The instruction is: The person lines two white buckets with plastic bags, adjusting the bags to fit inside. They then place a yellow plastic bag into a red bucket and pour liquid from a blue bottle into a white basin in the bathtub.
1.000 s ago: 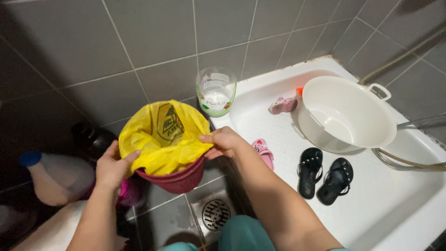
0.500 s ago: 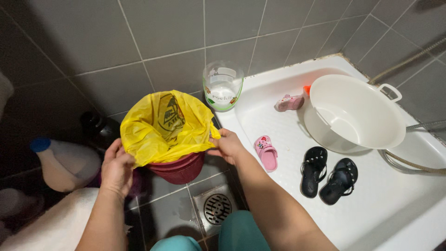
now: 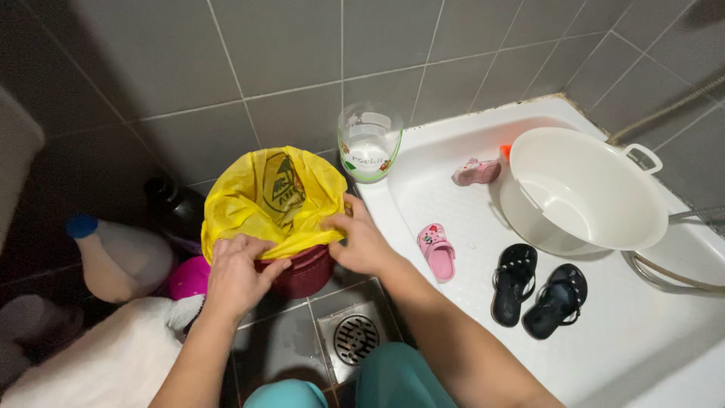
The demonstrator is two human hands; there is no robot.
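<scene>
At the far left a white bottle with a blue cap [image 3: 113,253] lies on the dark floor, with a black bottle [image 3: 175,211] just right of it against the wall, so that side is crowded. The left hand [image 3: 238,276] pinches the near edge of the yellow bag [image 3: 272,198], folding it over the rim of the dark red bin [image 3: 302,270], which stands on the grey tiles close to the wall. The right hand [image 3: 361,243] grips the bag's right edge, fingers closed on the plastic at the rim. In front of the bin the floor drain [image 3: 355,338] sits in open tile. Beyond it, a clear measuring jug [image 3: 369,141] stands on the corner of the white shower tray [image 3: 664,332], just beside the bag; whether they touch is hard to tell. Inside the tray lie a pink child's shoe [image 3: 436,250], black sandals [image 3: 538,293] and, farther right, a white basin [image 3: 589,193], leaving bare tray at the near right.
</scene>
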